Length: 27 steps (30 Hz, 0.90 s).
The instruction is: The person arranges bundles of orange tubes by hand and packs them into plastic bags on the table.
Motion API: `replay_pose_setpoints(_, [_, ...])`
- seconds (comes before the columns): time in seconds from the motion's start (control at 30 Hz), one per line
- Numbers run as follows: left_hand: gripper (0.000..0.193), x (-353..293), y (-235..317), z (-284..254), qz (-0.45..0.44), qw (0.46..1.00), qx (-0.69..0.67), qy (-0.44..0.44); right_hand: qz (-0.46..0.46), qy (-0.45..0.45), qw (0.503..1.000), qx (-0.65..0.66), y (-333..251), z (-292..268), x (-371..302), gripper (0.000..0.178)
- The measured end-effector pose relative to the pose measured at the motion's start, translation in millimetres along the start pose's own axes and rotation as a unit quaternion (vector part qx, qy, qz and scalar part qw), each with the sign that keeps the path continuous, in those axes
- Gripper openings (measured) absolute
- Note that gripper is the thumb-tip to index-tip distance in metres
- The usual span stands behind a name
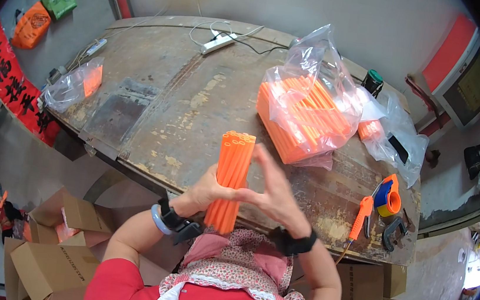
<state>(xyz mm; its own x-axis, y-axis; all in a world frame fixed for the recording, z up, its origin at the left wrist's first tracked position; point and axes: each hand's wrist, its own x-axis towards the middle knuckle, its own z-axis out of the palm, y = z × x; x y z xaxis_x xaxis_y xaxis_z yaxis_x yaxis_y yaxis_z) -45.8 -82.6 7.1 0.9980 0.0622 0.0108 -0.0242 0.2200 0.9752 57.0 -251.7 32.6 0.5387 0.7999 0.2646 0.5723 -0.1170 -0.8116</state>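
Evidently the left hand (205, 191) is gripping a bundle of orange tubes (234, 164) round its middle, fingers and thumb clamped on it, above the near edge of the table (176, 116). The bundle is standing almost upright, open ends on top. Beside it the right hand (275, 194) is curving — thumb and fingers spread well apart, thumb reaching toward the bundle's side; blur is hiding whether its fingertips are touching. Being hollow, the tubes are probably feeling light, fairly stiff and smooth enough to slip lengthwise, so a full wrap at mid-length looks safest; hard squeezing could dent them. Toward the far edge, a clear bag (315, 49) is partly covering a larger stack of tubes (277, 132); near the right edge, an orange-handled tool (360, 218) is lying.
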Motion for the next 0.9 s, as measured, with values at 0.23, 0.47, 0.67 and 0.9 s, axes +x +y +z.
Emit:
replay_pose_setpoints(0.23, [0.056,-40.3,3.8,19.2,-0.331,0.916,-0.104,-0.202,-0.404,-0.134,0.781,-0.457,-36.6,-9.5,-36.9,0.055])
replay_pose_setpoints(0.47, [0.066,-28.5,30.9,2.2,-0.41,0.858,-0.113,-0.289,-0.335,-0.166,0.88,-0.291,-2.4,-2.2,-26.3,0.032])
replay_pose_setpoints(0.67, [0.084,-11.3,66.6,-12.9,-0.336,0.925,-0.068,-0.163,-0.155,0.022,0.988,-0.016,19.3,23.3,-4.0,0.056])
replay_pose_setpoints(0.9, [0.057,18.6,56.3,-22.0,-0.067,0.979,0.187,-0.046,0.029,0.068,0.972,0.222,65.1,60.1,27.9,0.053])
